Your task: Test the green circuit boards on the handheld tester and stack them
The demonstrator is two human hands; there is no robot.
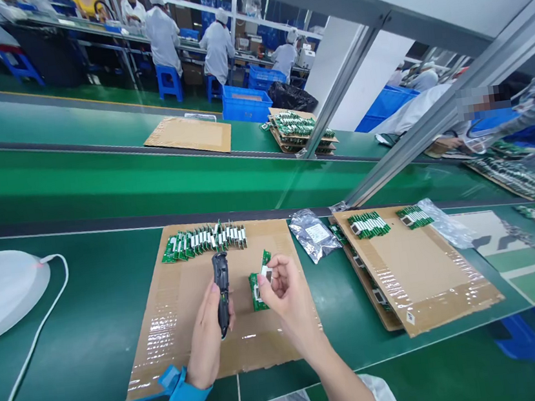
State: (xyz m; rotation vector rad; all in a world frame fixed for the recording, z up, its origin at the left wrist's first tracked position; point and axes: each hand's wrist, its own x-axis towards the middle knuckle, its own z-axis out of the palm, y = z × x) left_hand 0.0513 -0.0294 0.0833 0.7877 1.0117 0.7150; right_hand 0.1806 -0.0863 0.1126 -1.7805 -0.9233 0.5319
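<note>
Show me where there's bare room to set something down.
Bare: green tabletop between the white cord and left cardboard; right cardboard, below its two board clusters. Crowded: left cardboard's far edge, under the board row, and around left hand and right hand.

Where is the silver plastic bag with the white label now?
In the head view, the silver plastic bag lies on the green table, just right of the brown cardboard sheet.

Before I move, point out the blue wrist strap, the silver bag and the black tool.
Blue wrist strap (190,394): head view, the band.
Silver bag (315,236): head view, its middle.
Black tool (222,292): head view, its body.
</note>
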